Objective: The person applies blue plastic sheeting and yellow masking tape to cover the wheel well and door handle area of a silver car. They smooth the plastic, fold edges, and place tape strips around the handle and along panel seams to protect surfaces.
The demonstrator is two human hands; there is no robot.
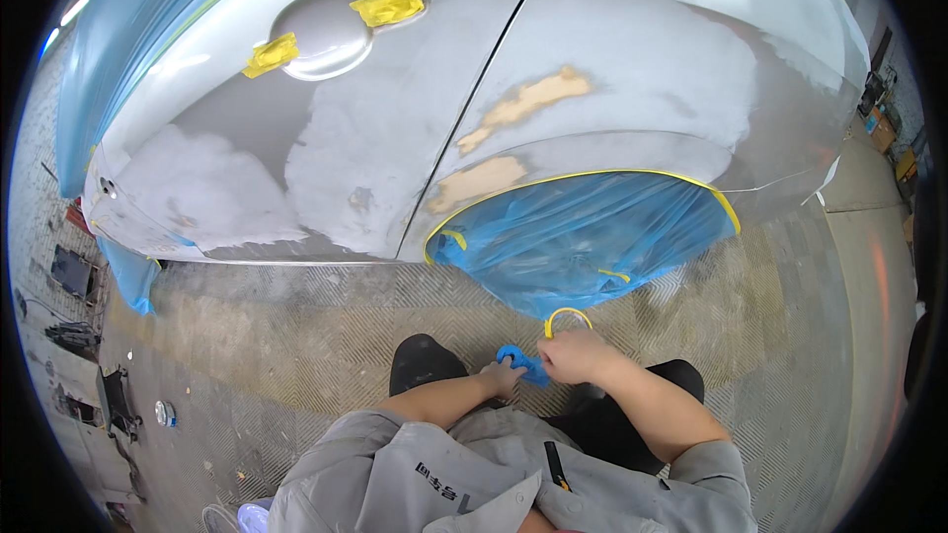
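Observation:
My left hand (505,379) is closed around a roll of blue plastic film (512,355), low between my knees. Close beside it, my right hand (572,357) holds a roll of yellow masking tape (569,314) and touches the blue film's loose end. Before me stands a sanded car body panel (607,66) with bare tan patches. Blue masking film (578,229), edged with yellow tape, covers the wheel arch. Yellow tape pieces (388,7) sit on both sides of the door handle recess (326,33).
Grey-brown patterned floor (333,333) lies under me. A can (165,413) stands at the left, near a low wheeled stand (117,401). More blue film (133,281) hangs by the car's left end. A panel with a curved edge (870,274) is at the right.

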